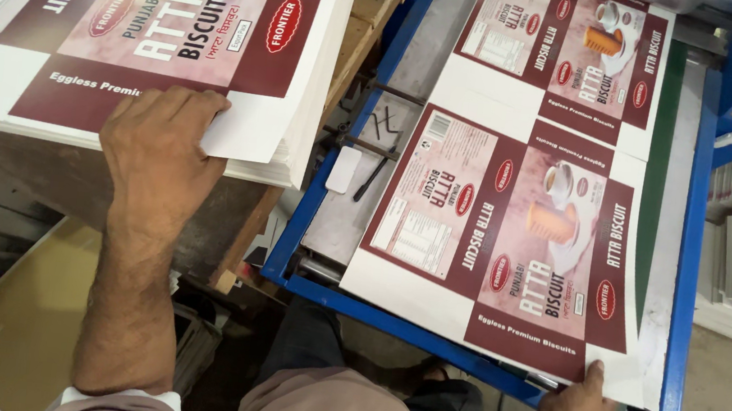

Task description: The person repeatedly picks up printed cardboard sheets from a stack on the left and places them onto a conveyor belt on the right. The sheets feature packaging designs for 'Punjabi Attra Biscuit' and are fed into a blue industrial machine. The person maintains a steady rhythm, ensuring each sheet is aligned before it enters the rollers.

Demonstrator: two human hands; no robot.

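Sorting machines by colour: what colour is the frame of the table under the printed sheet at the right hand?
Blue, seen in the head view: the metal table frame edges the maroon-and-white printed cardboard sheet that the right hand holds.

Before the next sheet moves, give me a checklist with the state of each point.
1. Left hand on the stack: ok, fingers curl over the top sheet's near edge.
2. Right hand on the sheet in the blue tray: ok, thumb pinches its near corner.
3. Sheet lies flat in the tray: ok, printed side up.
4. Sheet squared against the tray's stops: cannot tell.
5. Only one sheet lifted from the stack: cannot tell.
6. Black tool on the metal plate clear of the sheet: ok, it lies beside it.
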